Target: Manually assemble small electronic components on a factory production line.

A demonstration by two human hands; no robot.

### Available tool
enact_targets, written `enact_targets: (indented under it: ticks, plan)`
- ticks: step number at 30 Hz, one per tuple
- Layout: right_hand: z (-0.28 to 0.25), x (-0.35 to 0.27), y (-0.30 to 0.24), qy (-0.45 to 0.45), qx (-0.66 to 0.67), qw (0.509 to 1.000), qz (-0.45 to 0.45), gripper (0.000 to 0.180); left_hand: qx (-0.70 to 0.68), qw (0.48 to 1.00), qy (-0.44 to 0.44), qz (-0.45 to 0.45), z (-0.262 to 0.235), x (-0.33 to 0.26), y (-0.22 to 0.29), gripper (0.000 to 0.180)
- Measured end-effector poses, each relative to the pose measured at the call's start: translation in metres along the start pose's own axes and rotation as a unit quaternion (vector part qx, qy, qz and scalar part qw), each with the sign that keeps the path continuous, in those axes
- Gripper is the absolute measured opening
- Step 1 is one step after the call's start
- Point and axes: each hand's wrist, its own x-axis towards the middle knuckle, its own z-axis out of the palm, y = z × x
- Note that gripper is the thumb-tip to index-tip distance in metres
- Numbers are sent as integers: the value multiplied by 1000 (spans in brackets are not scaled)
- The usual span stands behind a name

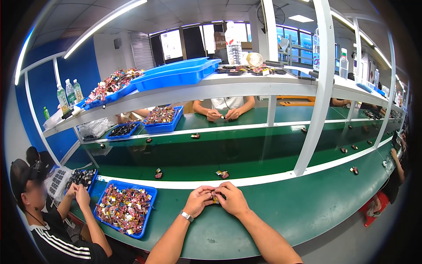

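Observation:
Over the green bench, my left hand [198,201] and my right hand [233,199] meet, fingers closed around one small red-and-yellow electronic part [215,199]. My fingers cover most of it. To the left of my forearm stands a blue tray [152,202] heaped with similar small parts [125,209] in red, yellow, white and black. Beyond my fingers, on the dark green belt, lie a loose part [223,174] and, farther left, another loose part [158,173].
A co-worker [52,224] sits at my left, both hands together by a tray of black pieces [83,177]. Opposite, another person's hands [223,115] hold something small. A white post [315,97] rises ahead right, carrying an overhead shelf [184,91] with blue trays [176,72] and bottles.

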Motion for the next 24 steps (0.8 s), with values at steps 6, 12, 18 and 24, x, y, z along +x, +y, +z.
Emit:
enact_targets:
  ticks: [6,12,18,24]
  plan:
    - [1,-1,-1,-1,11,1000,17,12,37,999,24,10,5,0,-1,23]
    - [6,-4,3,-11,83,993,89,14,67,996,45,26,6,2,-4,21]
    - [17,-7,10,37,78,994,64,13,91,993,57,42,9,1,-5,21]
    - [17,-4,-2,64,93,987,110,10,112,990,50,68,10,-1,-6,22]
